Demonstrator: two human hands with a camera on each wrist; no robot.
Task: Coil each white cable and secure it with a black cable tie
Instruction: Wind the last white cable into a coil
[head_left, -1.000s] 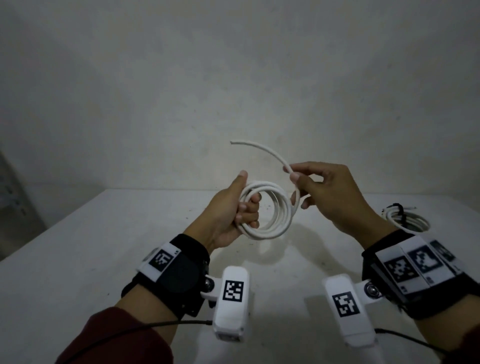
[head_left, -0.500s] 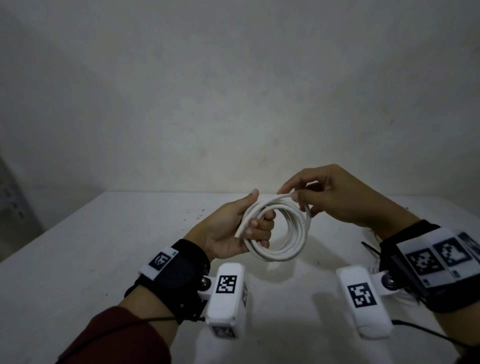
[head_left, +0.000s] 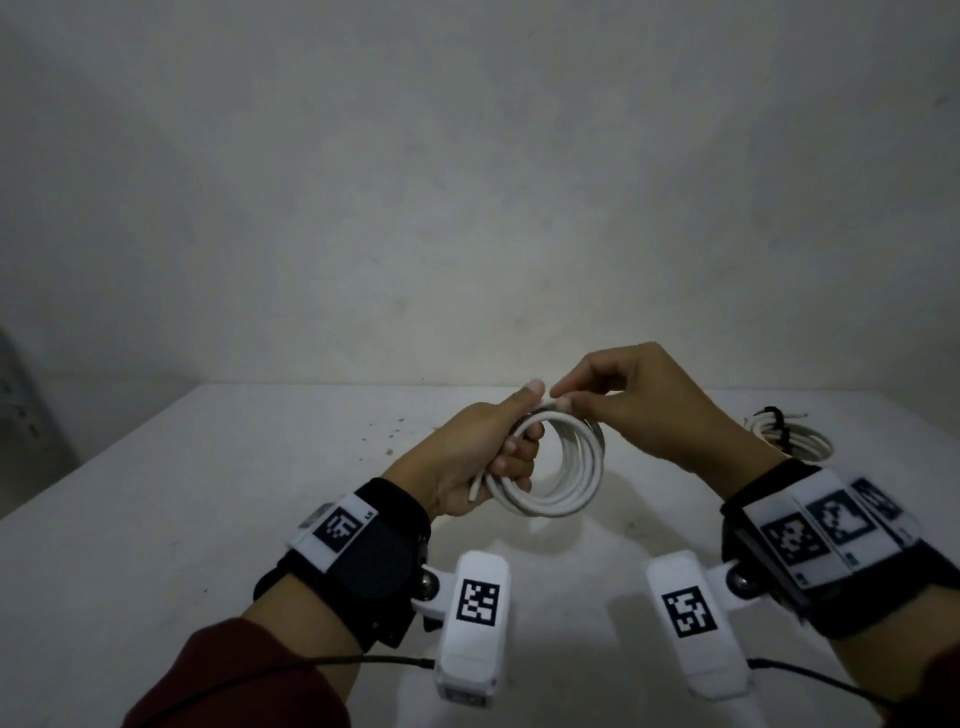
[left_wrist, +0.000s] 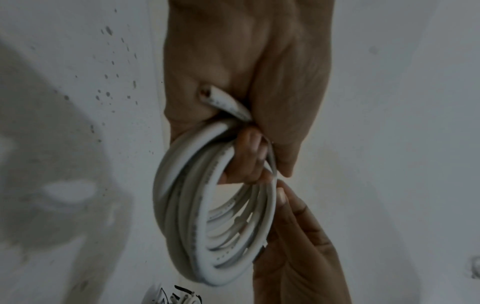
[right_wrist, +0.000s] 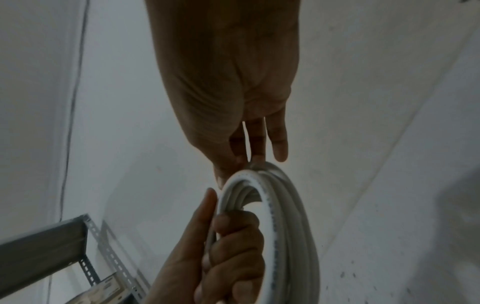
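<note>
A white cable (head_left: 571, 486) is wound into a coil of several loops and held upright above the table. My left hand (head_left: 496, 449) grips the coil's left side, fingers curled through the loops (left_wrist: 246, 162) and thumb along the top (right_wrist: 207, 205). One cut cable end (left_wrist: 221, 100) pokes out by the left palm. My right hand (head_left: 623, 400) pinches the top of the coil (right_wrist: 280, 216) with thumb and fingertips (right_wrist: 255, 158), right next to the left thumb. A second white coil (head_left: 800, 441), bound with a black cable tie (head_left: 777, 422), lies on the table at the far right.
The white table (head_left: 208, 519) runs back to a plain wall; small dark specks (head_left: 384, 431) dot its far middle. A grey slotted metal rack (right_wrist: 52, 242) stands off to the left. Thin black leads (head_left: 332, 662) trail from the wrist cameras near the front edge.
The free cable end that arched up above the coil has been brought down into the loops. My right hand moved left onto the coil's top, beside the left thumb.
</note>
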